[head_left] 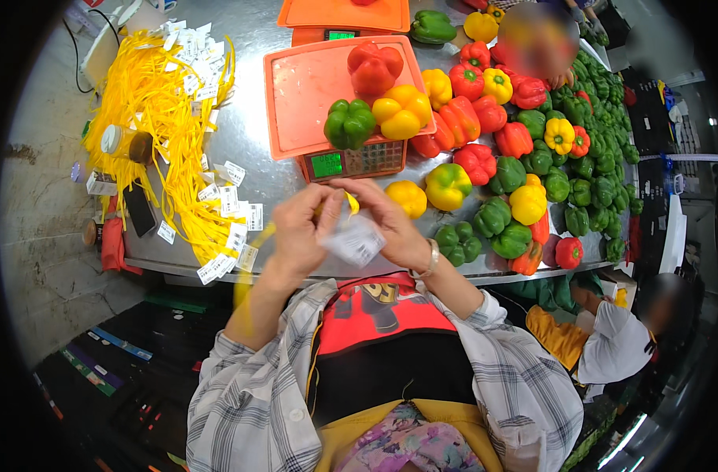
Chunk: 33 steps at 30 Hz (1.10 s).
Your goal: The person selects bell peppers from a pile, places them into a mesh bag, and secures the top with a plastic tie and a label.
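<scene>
Left hand (pixel 298 228): fingers pinch a yellow strip (pixel 352 204) with a blurred white label (pixel 354 242); right hand (pixel 396 230): fingers curl beside it, grip cannot be told; strip position: before the scale (pixel 363 162), whose orange tray (pixel 300 98) carries three bell peppers, above the metal worktop (pixel 247 94).

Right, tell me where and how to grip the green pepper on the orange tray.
Grip the green pepper around its bulging sides, probably from the left: bare tray lies there, while the yellow pepper crowds its right.

Head-worn fisheye looks down, near hands (pixel 298 226) and table (pixel 247 130).
</scene>
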Motion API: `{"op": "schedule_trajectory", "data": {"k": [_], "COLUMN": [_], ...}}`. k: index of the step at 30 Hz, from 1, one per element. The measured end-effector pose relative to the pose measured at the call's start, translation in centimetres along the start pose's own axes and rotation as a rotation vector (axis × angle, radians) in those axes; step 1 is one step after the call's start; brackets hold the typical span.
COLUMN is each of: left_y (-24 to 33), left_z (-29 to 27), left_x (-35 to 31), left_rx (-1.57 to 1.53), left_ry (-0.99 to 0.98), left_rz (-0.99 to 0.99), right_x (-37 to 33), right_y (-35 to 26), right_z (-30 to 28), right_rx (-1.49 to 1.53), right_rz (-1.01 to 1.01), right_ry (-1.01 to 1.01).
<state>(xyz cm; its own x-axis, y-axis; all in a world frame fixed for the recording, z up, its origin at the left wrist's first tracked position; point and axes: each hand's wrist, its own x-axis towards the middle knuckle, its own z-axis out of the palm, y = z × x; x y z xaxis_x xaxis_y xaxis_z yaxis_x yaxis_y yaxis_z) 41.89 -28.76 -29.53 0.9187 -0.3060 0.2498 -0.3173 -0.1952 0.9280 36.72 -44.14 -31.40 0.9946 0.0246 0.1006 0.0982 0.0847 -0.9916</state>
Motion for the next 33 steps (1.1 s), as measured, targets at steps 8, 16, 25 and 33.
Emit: {"op": "schedule_trajectory", "data": {"k": [8, 16, 25, 33], "left_y": [-0.6, -0.4, 0.6, 7.3], "left_z": [5.6, -0.7, -8.7, -2.0], "left_x": [-3.5, -3.3, 0.0, 2.1], "left_rx": [-0.341, -0.318, -0.036, 0.245], "left_ry": [-0.270, -0.620, -0.183, -0.473], "left_rz": [-0.406, -0.548, -0.218, 0.191], "right_x": [-4.3, -6.6, -14.8, -5.1], "right_y": [-0.7, -4.0, -3.5, -9.5], "right_z": [-4.9, -17.4, -18.4, -14.8], "right_rx": [0.260, 0.730, 0.456, -0.819], "right_rz": [0.160, -0.134, 0.078, -0.119], "right_ry": [0.046, 0.508, -0.078, 0.187]}}
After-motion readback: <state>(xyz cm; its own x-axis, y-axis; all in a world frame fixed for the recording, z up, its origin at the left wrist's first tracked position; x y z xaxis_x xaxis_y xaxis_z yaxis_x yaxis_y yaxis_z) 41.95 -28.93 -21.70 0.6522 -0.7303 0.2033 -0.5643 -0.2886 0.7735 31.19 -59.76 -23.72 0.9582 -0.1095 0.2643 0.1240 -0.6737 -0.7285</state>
